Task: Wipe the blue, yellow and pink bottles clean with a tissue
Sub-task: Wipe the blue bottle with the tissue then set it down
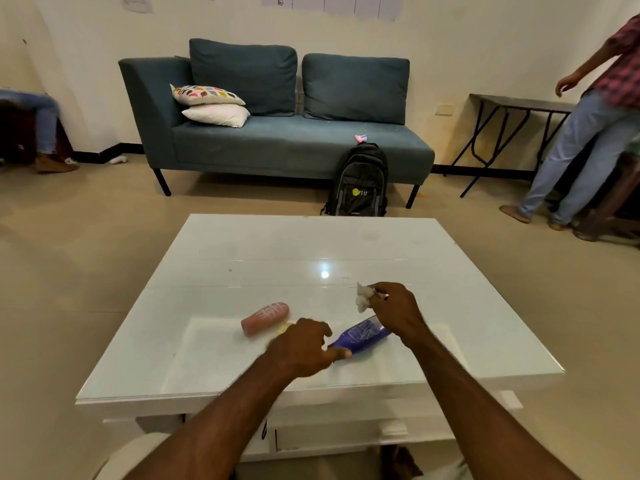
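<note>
Where both forearms enter from the bottom edge of the frame, I read them as reaching up over the near edge of the white table (242, 244), which fills the centre of the view. My left hand (300, 346) sits just below centre, fingers curled loosely downward, its thumb and forefinger pinching the narrow cap end of the blue bottle (360, 336). That bottle lies on its side on the glass top, slanting from the lower left up to the right, and its far end passes under my right wrist. My right hand (398, 311), right of centre, is clenched on a crumpled white tissue (363, 297), which sticks out to the left of the fingertips and hangs above the table, apart from the blue bottle. The pink bottle (265, 318) lies on its side left of centre, just beyond my left hand and not touched by it. A pale yellowish sliver (285, 328) shows between the pink bottle and my left knuckles; I cannot tell whether it is the yellow bottle.

Beyond the table's far edge, a black backpack (358, 181) stands on the floor against the front of a blue sofa (287, 140). Two cushions (211, 105) are stacked at the sofa's left end, and a small pink item (361, 136) rests on the seat above the backpack. At the right edge of the frame a person in jeans (581, 147) stands beside a dark folding table (512, 102). At the left edge another person's legs (45, 123) are partly visible.
</note>
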